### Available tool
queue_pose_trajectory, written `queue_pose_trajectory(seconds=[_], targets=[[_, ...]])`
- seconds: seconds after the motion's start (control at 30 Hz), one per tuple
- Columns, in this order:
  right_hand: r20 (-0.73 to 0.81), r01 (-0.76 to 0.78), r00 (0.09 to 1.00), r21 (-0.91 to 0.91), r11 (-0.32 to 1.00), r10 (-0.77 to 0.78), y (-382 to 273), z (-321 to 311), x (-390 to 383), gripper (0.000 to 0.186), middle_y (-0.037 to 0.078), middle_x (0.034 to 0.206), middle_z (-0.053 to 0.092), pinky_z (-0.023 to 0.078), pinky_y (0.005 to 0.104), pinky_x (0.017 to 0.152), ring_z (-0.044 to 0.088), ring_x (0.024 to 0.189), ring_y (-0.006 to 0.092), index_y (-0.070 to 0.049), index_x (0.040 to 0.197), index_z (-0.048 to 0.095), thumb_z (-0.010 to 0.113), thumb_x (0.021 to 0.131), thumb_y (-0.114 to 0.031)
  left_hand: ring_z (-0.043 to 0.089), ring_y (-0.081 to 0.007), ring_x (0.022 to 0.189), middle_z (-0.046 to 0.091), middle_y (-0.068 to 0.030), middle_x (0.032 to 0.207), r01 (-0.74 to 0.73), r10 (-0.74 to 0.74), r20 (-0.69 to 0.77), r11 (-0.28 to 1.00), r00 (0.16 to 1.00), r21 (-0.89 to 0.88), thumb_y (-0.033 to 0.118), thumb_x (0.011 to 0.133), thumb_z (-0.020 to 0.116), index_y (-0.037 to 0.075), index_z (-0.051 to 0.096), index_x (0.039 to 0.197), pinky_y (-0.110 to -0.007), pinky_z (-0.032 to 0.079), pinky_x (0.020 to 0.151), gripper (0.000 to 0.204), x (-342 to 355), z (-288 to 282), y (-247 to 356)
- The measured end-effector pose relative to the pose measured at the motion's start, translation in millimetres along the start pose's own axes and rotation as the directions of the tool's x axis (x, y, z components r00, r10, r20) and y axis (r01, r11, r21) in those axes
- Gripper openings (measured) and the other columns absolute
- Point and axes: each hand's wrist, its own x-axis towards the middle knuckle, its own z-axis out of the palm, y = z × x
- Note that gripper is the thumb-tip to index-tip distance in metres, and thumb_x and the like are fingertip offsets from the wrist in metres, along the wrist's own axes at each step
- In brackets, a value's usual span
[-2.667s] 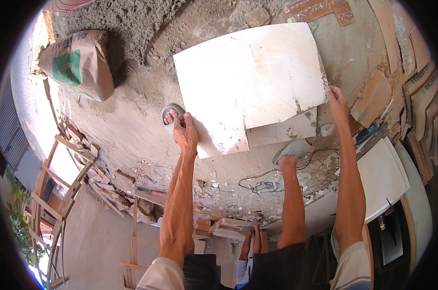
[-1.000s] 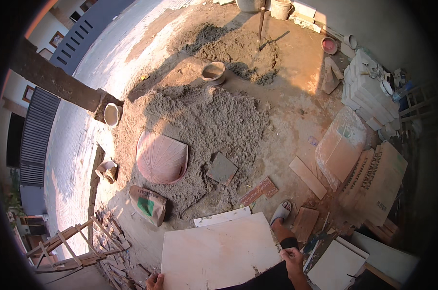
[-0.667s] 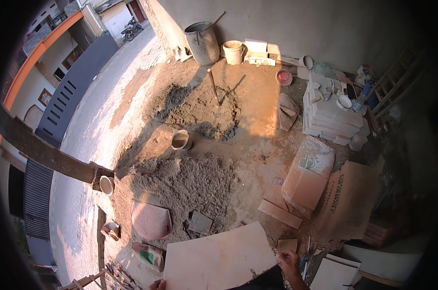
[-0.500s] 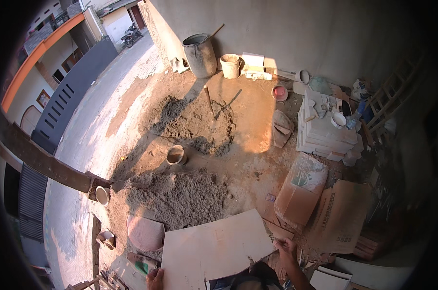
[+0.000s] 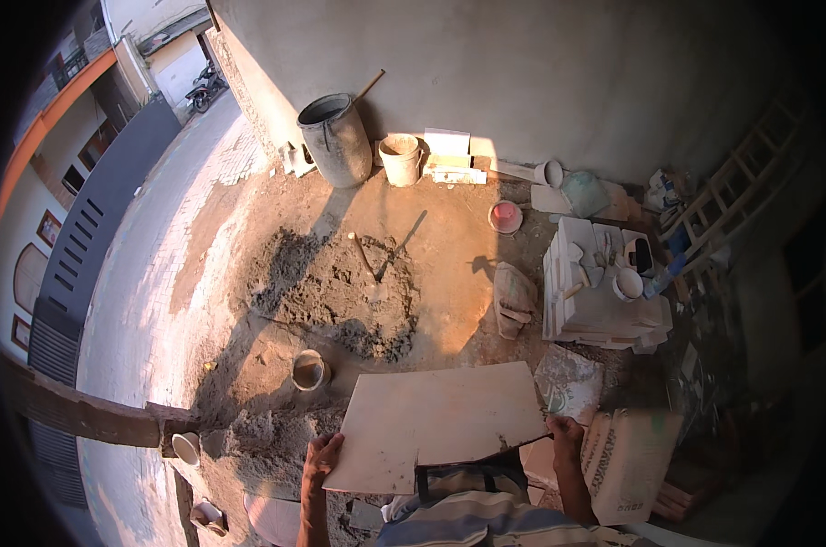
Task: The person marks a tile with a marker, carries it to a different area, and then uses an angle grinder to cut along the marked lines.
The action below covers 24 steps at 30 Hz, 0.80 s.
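A large flat cream sheet (image 5: 440,410) is held up level in front of my body, with a ragged notch in its near edge. Whether it is tile or board I cannot tell. My left hand (image 5: 322,456) grips its left edge near the lower corner, the thumb on top. At the right end my right hand (image 5: 566,438) is closed on the other near corner. Beneath the sheet, part of a grey sand heap (image 5: 258,447) shows on the left. A printed carton (image 5: 627,465) and a dusty white sack (image 5: 568,383) lie beside my right hand.
Wet mortar (image 5: 331,292) with a handle (image 5: 362,255) standing in it spreads ahead. A small bucket (image 5: 310,371) sits nearer. A tall drum (image 5: 334,141) and a pail (image 5: 401,159) stand by the wall. To the right are a stack of pale slabs (image 5: 604,296) and a ladder (image 5: 741,173).
Both hands have lifted the cream sheet and carried it forward and a little to the right. My forearms and striped shirt show more now, and the view has shifted.
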Motion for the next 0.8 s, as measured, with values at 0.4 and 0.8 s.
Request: queue_pose_trajectory(seconds=[0.4,0.8], targets=[[-0.029,0.014,0.999,-0.004,1.000,-0.014,-133.0,133.6,357.0,0.018,0.002,0.084,0.066,0.047,0.0298,0.076,0.059,0.079,0.0118,-0.001,0.090,0.068,0.080,0.088,-0.014,0.067,-0.0143,0.081,0.074,-0.0091,0.092,-0.013,0.026,0.123,0.994,0.992,-0.106,0.031,0.096,0.072,-0.009,0.071,0.115,-0.030,0.053,0.073,0.044,307.4,155.1,293.9],[-0.032,-0.012,0.999,0.003,1.000,0.012,-297.0,295.5,665.3,0.018,0.000,0.083,0.066,0.047,0.0294,0.075,0.059,0.078,0.0108,-0.003,0.092,0.069,0.079,0.088,-0.016,0.070,-0.0161,0.077,0.075,-0.0127,0.095,0.076,-0.077,0.074,0.997,0.994,0.006,0.029,0.099,0.068,-0.010,0.069,0.121,-0.030,0.055,0.069,0.044,584.3,262.0,564.4]])
